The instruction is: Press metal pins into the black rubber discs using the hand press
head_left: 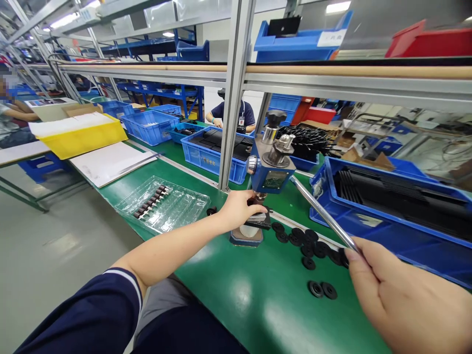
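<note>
A blue hand-operated arbor press (273,179) stands on the green bench. My right hand (391,282) is wrapped round its steel lever (324,214), which slopes down to the right. My left hand (239,210) reaches in under the ram, fingers curled at a small dark part above the black fixture (263,220); those fingertips hide most of the part. Several black ribbed discs (309,250) lie loose to the right of the press base (246,238). Left of the press, a clear plastic tray (180,209) carries a row of dark parts with pale shafts (151,202).
An aluminium post (234,98) rises just behind the press. Blue bins of black parts (398,196) line the right and back (217,152). A white board (110,162) and yellow crate (83,140) sit left. Another person (247,115) works across the bench.
</note>
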Tool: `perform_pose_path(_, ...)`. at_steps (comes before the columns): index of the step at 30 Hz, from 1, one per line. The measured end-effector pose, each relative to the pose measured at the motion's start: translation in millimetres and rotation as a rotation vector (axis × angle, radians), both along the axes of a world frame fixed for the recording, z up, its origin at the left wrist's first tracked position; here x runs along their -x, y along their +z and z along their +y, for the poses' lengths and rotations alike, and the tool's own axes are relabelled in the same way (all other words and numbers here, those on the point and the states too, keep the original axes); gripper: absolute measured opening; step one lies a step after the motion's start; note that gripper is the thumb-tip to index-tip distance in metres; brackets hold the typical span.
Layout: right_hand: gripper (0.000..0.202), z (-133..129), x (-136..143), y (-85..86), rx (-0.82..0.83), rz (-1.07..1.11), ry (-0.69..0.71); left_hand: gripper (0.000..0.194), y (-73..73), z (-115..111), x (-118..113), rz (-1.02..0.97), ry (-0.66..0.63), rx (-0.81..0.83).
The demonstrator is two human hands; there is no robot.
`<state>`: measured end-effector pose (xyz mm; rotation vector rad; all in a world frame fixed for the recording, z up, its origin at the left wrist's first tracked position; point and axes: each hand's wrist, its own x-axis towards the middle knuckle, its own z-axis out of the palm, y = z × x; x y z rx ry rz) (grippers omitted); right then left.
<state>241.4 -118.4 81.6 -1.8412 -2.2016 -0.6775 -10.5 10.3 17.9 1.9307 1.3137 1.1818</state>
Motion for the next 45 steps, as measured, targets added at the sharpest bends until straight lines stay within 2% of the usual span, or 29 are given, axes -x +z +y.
perform_pose_path(3,0.037,-4.3,8.2,-1.0,-0.003,-0.091,-0.019,0.024,-0.3,0.2,0.2,-0.01,-0.004,0.0)
perform_pose_path(5,0.036,-5.7,12.3,0.0,0.034,-0.067,-0.054,0.023,-0.4,-0.1,0.3,-0.024,-0.006,-0.006)
perform_pose_path(9,0.039,-0.1,10.1,14.2,0.283,0.113,-0.098,0.023,-1.0,-1.0,-0.5,-0.038,-0.003,-0.013)
perform_pose_path(12,0.048,8.0,3.7,27.1,0.478,0.312,-0.069,0.028,-2.9,-0.6,-2.1,-0.021,0.048,-0.009)
perform_pose_path(14,0.052,11.1,1.9,29.7,0.554,0.389,-0.064,0.031,-4.7,0.2,-3.2,-0.011,0.076,-0.014)
perform_pose_path(16,0.05,10.8,3.3,25.9,0.524,0.425,-0.077,0.032,-6.4,1.0,-4.1,-0.009,0.079,-0.027)
perform_pose_path(20,0.045,4.1,10.2,8.1,0.329,0.407,-0.073,0.032,-7.9,1.8,-4.6,-0.007,0.075,-0.05)
perform_pose_path(23,0.043,1.7,13.2,-2.4,0.295,0.38,-0.074,0.031,-7.5,1.4,-4.5,-0.024,0.072,-0.052)
perform_pose_path(31,0.042,5.0,8.3,1.4,0.294,0.415,-0.023,0.032,-6.8,-0.8,-7.1,-0.018,0.104,-0.027)
perform_pose_path(37,0.039,1.1,13.5,-20.3,0.128,0.338,-0.055,0.033,-8.8,-0.3,-7.7,-0.039,0.088,-0.01)
perform_pose_path(40,0.037,2.3,16.0,-28.5,0.111,0.318,-0.046,0.032,-8.9,-1.1,-7.9,-0.032,0.098,-0.003)
perform_pose_path(45,0.036,4.8,11.5,-22.8,0.204,0.371,0.008,0.033,-8.9,-1.9,-9.2,-0.013,0.123,-0.02)
